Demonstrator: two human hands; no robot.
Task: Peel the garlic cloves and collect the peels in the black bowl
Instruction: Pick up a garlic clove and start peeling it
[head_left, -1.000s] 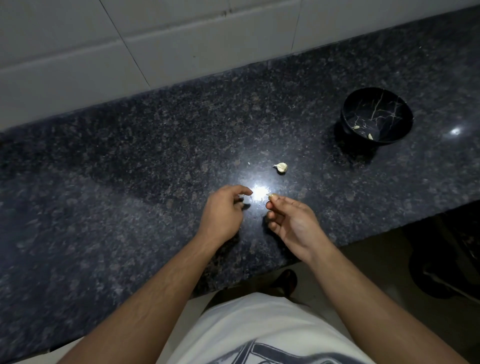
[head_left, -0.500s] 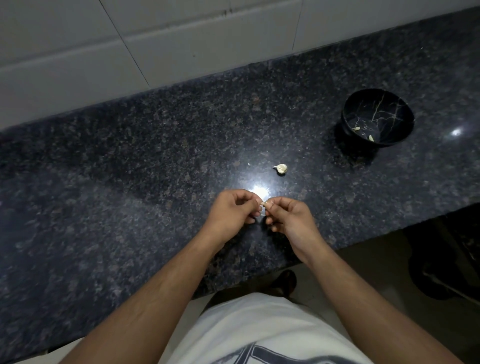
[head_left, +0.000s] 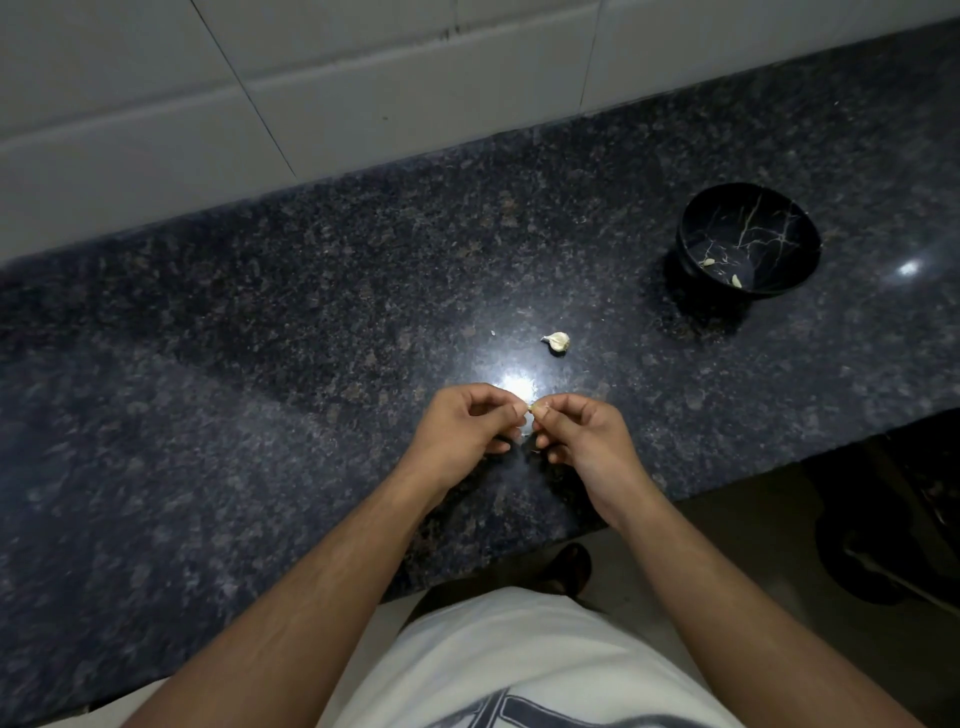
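Item: garlic peeling, in progress, seen from the head view. Left hand (head_left: 467, 431) and right hand (head_left: 576, 436) met at centre frame, fingers curled, both pinching one small clove (head_left: 532, 407) between their fingertips; only a pale sliver of it showed, so how much skin remained on it could not be told. A second clove (head_left: 557, 341) lay on the counter (head_left: 260, 364) just above the hands, apart from them, its papery skin apparently intact. Bowl (head_left: 748, 241), black with pale vein markings, stood at upper right of the frame, well apart from the hands; two or three pale scraps (head_left: 736, 280) lay on its floor, likely peels. A tiny fleck (head_left: 493, 333) sat on the counter left of the loose clove. Judged progress: early to middle; some peel collected, one clove in hand being worked, at least one more waiting, and no finished cloves visible. Writing: none legible; the dark marking on the white shirt (head_left: 519, 675) at bottom centre was cut off and unreadable. Tiled wall (head_left: 363, 78) across the upper frame bore no labels
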